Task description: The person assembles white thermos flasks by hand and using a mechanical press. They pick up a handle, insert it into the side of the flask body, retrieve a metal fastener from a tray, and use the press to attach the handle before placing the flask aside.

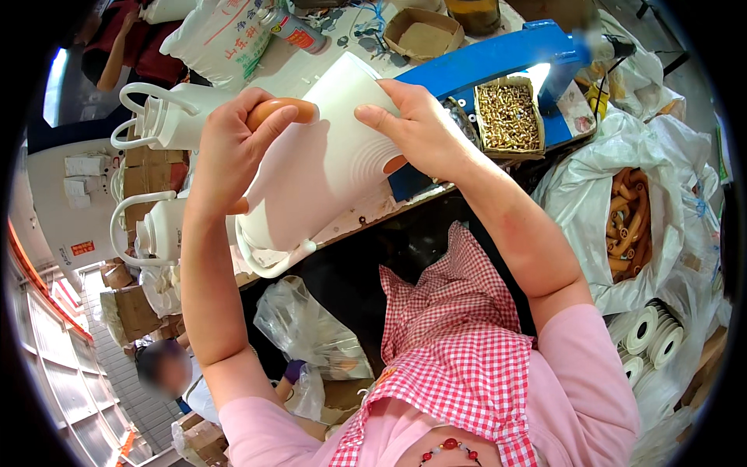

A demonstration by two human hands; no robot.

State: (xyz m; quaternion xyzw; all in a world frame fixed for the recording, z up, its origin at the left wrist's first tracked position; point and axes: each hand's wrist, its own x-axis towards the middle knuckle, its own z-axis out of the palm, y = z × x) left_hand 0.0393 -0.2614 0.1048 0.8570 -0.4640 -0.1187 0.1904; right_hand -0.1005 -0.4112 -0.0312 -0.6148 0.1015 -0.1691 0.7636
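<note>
Left hand (233, 144) pinches an orange handle (282, 111) against the white jug (319, 167), right hand (420, 128) clasping its side, perhaps steadying it.

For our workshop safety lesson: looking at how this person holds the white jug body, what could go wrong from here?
1. The white jug body is held in the air above the bench edge; it could slip from either grip.
2. The left hand pinches an orange handle piece that might drop.
3. The open box of brass screws beside the right hand could be knocked.
</note>
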